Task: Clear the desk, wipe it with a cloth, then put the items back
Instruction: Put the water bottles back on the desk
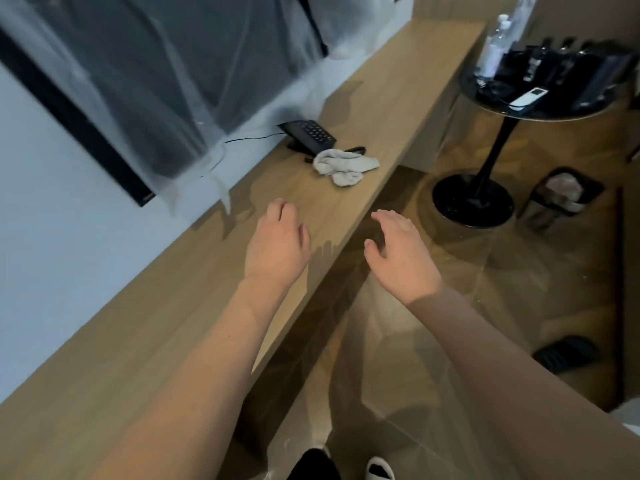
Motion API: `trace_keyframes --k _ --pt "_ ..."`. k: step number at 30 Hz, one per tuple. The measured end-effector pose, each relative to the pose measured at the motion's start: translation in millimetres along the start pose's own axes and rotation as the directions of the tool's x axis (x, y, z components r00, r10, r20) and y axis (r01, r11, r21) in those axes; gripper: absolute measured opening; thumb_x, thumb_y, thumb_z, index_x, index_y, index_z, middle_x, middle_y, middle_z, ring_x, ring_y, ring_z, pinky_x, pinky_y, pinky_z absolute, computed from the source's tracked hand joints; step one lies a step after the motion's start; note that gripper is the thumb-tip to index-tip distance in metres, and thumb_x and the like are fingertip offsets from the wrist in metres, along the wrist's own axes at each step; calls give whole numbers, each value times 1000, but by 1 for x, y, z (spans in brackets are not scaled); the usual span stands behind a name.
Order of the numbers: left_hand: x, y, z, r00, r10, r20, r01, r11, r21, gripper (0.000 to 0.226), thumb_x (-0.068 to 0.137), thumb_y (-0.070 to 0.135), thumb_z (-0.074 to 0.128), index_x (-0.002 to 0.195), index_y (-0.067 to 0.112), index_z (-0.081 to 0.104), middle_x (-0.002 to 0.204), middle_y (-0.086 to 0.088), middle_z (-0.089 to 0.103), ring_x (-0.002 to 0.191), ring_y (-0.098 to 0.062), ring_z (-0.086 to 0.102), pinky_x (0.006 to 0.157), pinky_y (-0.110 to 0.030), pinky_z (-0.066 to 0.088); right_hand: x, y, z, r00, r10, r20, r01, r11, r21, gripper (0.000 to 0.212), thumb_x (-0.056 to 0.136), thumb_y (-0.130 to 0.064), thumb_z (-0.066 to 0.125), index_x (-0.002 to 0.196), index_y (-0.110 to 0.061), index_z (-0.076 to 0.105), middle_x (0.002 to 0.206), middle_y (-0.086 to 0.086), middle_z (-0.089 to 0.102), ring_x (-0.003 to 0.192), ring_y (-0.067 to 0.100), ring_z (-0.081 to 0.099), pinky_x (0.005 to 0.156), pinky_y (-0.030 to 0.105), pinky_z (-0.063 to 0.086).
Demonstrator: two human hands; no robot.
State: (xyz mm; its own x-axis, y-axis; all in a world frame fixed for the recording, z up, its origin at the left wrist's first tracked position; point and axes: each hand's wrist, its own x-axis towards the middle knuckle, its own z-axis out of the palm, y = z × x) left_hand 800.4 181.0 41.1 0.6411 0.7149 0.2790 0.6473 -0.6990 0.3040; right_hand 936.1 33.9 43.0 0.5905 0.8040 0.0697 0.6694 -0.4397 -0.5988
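Left hand [277,244] and right hand [401,251]: both bare, no rings, no gloves visible. Wrists behind fingers carry no watch or band. Forearms bare all way back from fingers to frame edge; no sleeve in view. Far below fingers, at bottom edge: dark trouser leg [311,465] and white slipper [379,471] with dark opening, partly cut off by frame.
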Motion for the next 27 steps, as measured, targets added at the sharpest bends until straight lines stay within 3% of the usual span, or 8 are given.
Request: trace_keyframes --k 3,8,13,17,22,27 --pt "40 29 28 997 66 39 -65 998 -14 38 104 28 47 137 10 51 145 -9 45 121 -27 55 95 -35 48 30 36 -11 997 80 7 -80 997 11 52 101 -24 49 150 -14 37 157 4 37 148 17 24 124 37 16" --pt "126 60 76 986 147 75 -144 988 -48 36 102 24 50 135 9 52 142 -11 48 117 -27 57 92 -37 49 106 81 -24 975 220 -21 -219 975 41 54 100 -25 54 150 -20 36 157 0 35 147 16 27 123 38 22" --pt "219 88 114 972 215 97 -203 972 -116 33 100 18 53 131 6 56 137 -13 52 118 -29 57 93 -39 49 182 117 -50 969 242 -58 -240 970 43 53 100 -24 54 149 -17 37 153 3 40 143 20 34 119 41 30" --pt "284 116 142 953 281 114 -269 957 -110 35 103 21 51 136 9 53 140 -9 51 122 -24 55 94 -30 47 237 144 -71 952 293 -90 -289 956 58 52 101 -24 52 150 -16 36 156 2 37 146 19 29 121 39 26" --pt "344 158 182 931 331 155 -308 939 -157 35 102 21 50 134 8 53 137 -10 52 117 -25 58 95 -35 50 287 190 -92 952 288 -106 -291 957 -11 50 100 -20 55 147 -8 41 148 8 46 140 19 39 119 33 28" --pt "405 213 226 929 327 170 -309 943 -126 37 104 25 46 139 11 49 140 -7 50 120 -22 56 96 -32 49 348 252 -123 934 333 -128 -322 942 99 48 99 -19 55 146 -14 42 145 2 49 137 17 42 113 30 30"
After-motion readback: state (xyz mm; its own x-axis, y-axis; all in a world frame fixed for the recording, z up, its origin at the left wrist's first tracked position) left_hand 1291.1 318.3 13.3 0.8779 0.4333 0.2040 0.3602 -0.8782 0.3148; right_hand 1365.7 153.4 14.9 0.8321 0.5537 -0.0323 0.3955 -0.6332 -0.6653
